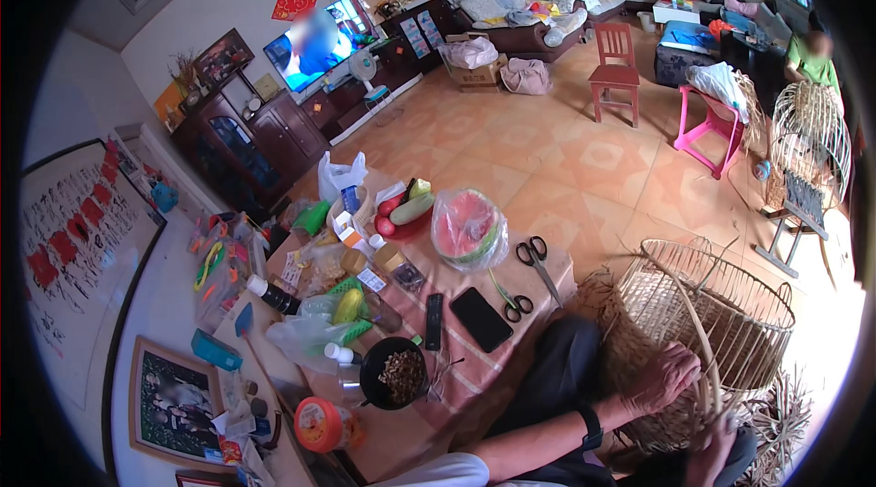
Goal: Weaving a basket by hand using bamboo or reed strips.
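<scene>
A part-woven basket rests on its side by my legs. Its lower part is dense braided straw, and bare bent rods form the open part. A pale flat strip arches across it. Beside this strip, my left hand lies against the woven wall with fingers curled and pinched together; what they grip is too small to make out. My right hand, lower and partly in shade, is closed near the strip's lower end, and its fingertips are mostly hidden. A dark band circles my left wrist.
Left of me, a cloth-covered table bears scissors, a phone, a bowl and wrapped watermelon. Loose straw lies right of the basket. Beyond are a pink stool and a person in green behind another basket frame.
</scene>
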`<state>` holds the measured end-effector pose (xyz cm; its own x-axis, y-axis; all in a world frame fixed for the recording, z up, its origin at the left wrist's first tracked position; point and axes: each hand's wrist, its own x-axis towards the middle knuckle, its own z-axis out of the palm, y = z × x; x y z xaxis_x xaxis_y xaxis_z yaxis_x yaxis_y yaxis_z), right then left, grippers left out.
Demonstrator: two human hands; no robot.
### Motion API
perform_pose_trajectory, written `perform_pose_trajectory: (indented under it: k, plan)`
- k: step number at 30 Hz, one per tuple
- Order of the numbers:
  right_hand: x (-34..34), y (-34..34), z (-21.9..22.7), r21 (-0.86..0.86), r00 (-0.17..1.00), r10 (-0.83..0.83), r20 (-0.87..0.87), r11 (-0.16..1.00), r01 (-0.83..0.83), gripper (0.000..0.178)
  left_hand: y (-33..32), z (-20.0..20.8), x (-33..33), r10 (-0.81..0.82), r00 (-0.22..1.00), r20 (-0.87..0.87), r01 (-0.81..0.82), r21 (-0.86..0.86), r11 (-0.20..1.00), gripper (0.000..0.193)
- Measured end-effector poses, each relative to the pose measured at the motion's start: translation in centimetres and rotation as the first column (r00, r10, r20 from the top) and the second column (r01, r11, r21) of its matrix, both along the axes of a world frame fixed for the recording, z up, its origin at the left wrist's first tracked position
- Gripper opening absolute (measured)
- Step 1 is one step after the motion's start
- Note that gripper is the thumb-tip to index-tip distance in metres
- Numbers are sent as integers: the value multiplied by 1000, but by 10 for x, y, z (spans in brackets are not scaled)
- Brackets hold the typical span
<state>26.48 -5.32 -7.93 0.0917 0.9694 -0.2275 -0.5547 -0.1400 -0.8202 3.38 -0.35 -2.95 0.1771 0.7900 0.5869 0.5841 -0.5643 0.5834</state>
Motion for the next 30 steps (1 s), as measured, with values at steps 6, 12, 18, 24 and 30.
perform_pose_trajectory:
  k: [6,12,18,24,30]
  plan:
    - [1,-11,36,62,747,235,622,936,-346,25,-2,-3,-3,-3,987,163,6,-23,1000,10]
    - [-37,34,67,139,187,-55,981,872,-470,27,-3,7,-12,-83,996,-20,81,-64,995,13]
    - [34,16,22,-74,984,123,126,991,-115,13,0,7,-18,-97,992,-76,91,-81,993,13]
    - [53,-36,43,-297,870,469,155,862,-411,22,-2,6,-16,-100,994,-34,97,-87,992,14]
    - [76,-61,35,170,939,340,42,924,-342,16,0,9,-15,-68,997,-45,64,-80,995,14]
